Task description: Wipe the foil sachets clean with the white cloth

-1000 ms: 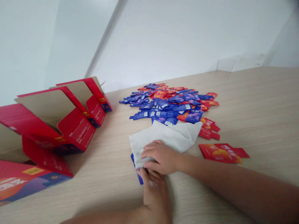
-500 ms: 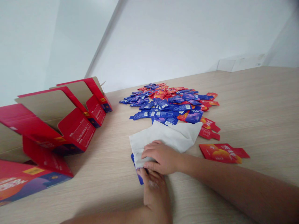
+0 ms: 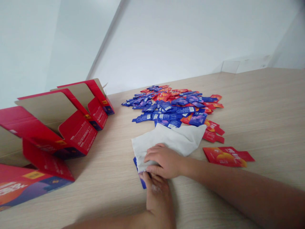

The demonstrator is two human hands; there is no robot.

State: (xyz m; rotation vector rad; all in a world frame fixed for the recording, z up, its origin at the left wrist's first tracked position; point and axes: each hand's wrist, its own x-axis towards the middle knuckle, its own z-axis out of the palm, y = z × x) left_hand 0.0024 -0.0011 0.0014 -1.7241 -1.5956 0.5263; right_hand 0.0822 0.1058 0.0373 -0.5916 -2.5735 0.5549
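White cloth (image 3: 166, 141), long axis slanting up-right; under both hands (image 3: 164, 161)

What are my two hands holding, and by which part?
The right hand holds a white wipe from above; the left hand grips its near edge, beside a blue sachet underneath.

Under the hands (image 3: 164, 162), a white cloth (image 3: 166, 140) covers a blue sachet (image 3: 142, 182); ahead lie blue and red sachets (image 3: 176, 108); leftward, red cartons (image 3: 77, 133) with orange-and-purple print.
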